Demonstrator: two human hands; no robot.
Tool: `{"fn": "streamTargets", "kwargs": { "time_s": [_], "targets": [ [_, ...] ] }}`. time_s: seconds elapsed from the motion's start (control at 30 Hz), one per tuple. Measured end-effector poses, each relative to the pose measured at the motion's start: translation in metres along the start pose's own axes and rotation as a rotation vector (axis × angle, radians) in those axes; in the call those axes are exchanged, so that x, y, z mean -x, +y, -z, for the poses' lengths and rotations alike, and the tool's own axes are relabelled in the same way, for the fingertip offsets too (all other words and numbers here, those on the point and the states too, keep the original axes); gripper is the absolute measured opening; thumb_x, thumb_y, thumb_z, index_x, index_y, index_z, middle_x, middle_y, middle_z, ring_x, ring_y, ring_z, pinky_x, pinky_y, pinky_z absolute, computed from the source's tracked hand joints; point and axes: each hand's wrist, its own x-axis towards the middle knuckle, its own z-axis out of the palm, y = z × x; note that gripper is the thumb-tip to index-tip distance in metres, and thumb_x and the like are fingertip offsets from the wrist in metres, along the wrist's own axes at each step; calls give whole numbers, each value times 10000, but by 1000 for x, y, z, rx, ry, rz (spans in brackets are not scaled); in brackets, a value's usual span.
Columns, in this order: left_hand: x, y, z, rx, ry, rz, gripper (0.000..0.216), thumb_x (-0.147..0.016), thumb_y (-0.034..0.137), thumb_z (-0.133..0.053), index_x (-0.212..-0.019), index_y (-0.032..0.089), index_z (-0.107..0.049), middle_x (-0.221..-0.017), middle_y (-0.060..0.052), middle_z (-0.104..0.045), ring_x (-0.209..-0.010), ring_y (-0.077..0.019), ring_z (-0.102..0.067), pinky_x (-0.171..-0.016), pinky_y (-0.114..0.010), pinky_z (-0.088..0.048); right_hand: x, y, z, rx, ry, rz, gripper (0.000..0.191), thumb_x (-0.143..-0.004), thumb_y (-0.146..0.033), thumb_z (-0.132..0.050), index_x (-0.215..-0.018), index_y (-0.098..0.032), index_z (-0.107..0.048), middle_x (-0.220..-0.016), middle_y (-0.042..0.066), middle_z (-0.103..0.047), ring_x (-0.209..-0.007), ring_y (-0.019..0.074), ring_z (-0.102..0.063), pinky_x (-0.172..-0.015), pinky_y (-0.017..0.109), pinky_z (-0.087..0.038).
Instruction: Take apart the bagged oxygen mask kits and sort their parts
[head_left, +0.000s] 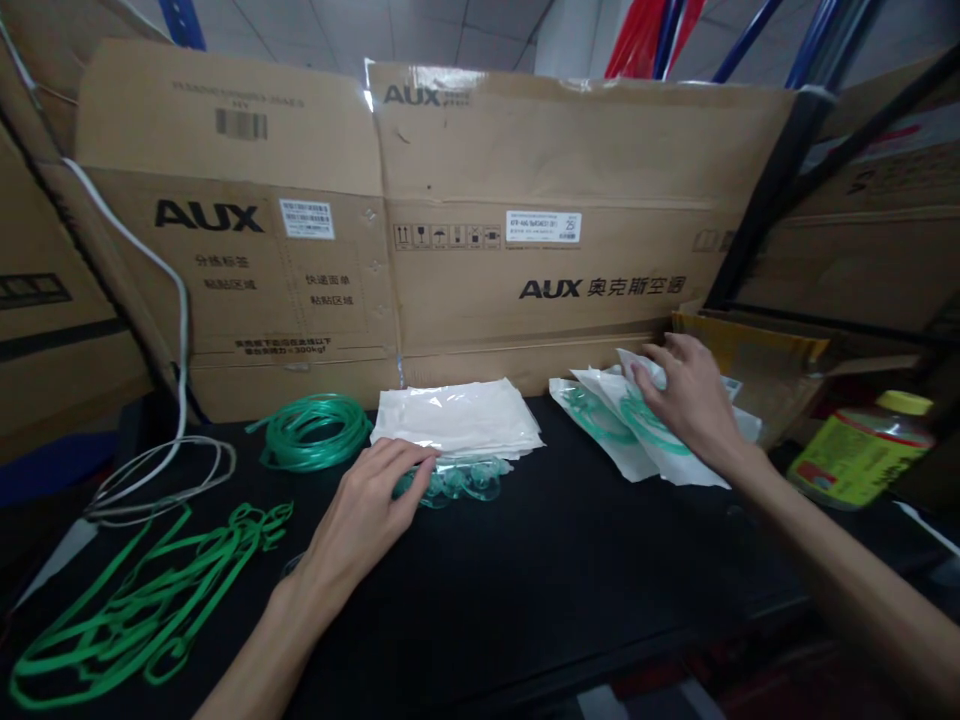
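My left hand [371,500] reaches in from the lower left, fingers stretched out and apart from the thumb. Its fingertips rest at several clear green plastic pieces [469,482], partly hidden by the hand. Just behind these lies a stack of flat white pouches [454,415]. On the right, my right hand [690,395] is over a few overlapping clear-fronted pouches [600,415] with green tubing inside. Its thumb and fingers close on the upper edge of one white-backed pouch [637,405], which tilts up slightly. The hand and wrist hide part of these pouches.
Green coiled tubing [315,430] lies left of the pouch stack. Green straps [180,600] and a white cable [184,340] spread at left. A yellow-capped bottle [859,450] stands right, beside an open carton [757,350]. Cardboard panels [465,170] wall the black table's [525,590] back.
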Motion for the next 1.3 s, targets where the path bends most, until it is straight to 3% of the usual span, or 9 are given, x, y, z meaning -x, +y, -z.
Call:
{"fn": "streamTargets", "kwargs": {
  "time_s": [0.17,0.3,0.47,0.63,0.73,0.83,0.93,1.13,1.3],
  "targets": [
    [-1,2,3,-8,58,-32,162,-1001,231,-550,-1008,193,-707,-984,-54,-759,-906,-204,-686,-874,-372,-510,-14,62,0,126,-66,-33,371,-960,-438,-578,-715,-172,-662,-926,197,-712,-1081,369,-627,-952,614,-418],
    [-4,5,5,2,95,-89,136,-984,195,-572,-993,196,-707,-947,-52,-768,-850,-194,-694,-846,-363,-520,-16,76,-5,163,-80,-96,199,-973,-353,-644,-1028,-167,-686,-1058,74,-704,-935,212,-680,-853,431,-563],
    [-13,25,12,104,180,-107,110,-939,152,-619,-937,205,-716,-886,-37,-775,-796,-187,-704,-787,-336,-545,-34,70,23,218,-99,-187,229,-1016,-340,-585,-1167,-188,-666,-1176,74,-681,-992,203,-685,-851,380,-579],
    [-24,75,1,436,117,256,170,-957,305,-618,-971,228,-769,-986,-42,-795,-950,-224,-730,-908,-371,-565,-46,33,83,284,-55,-198,315,-1011,-312,-526,-902,-132,-761,-923,205,-721,-960,404,-703,-786,567,-514],
    [-36,112,-20,915,-12,589,388,-959,444,-615,-1257,208,-694,-1201,-96,-756,-1098,-254,-711,-993,-404,-555,-27,-8,110,258,-14,-81,292,-1006,-366,-506,-983,-227,-762,-1043,179,-737,-955,417,-702,-792,579,-516],
    [-50,138,-39,1412,-77,752,807,-875,512,-724,-1523,135,-426,-1399,-211,-624,-1182,-303,-678,-1021,-433,-546,13,-56,112,182,57,206,377,-1022,-337,-371,-1102,-235,-725,-1182,171,-728,-897,389,-716,-689,516,-567],
    [-55,146,-49,1705,-21,765,788,-869,515,-735,-1504,161,-431,-1471,-215,-556,-1218,-319,-655,-1032,-447,-533,55,-99,93,20,93,527,446,-992,-159,-301,-1157,-194,-714,-1148,180,-747,-991,344,-729,-746,449,-612],
    [-31,125,-47,1631,232,891,218,-828,273,-758,-982,142,-677,-1072,-102,-737,-1044,-256,-696,-839,-333,-577,104,-143,60,-329,62,692,349,-999,-110,-437,-1246,-158,-679,-1190,157,-744,-1131,282,-703,-960,421,-602],
    [-12,105,-32,1508,364,980,166,-753,203,-737,-897,138,-684,-959,-65,-706,-904,-216,-661,-735,-340,-591,115,-128,71,-605,98,317,207,-982,-207,-572,-1107,-218,-738,-1143,79,-759,-1049,233,-729,-981,366,-575]
  ]
}}
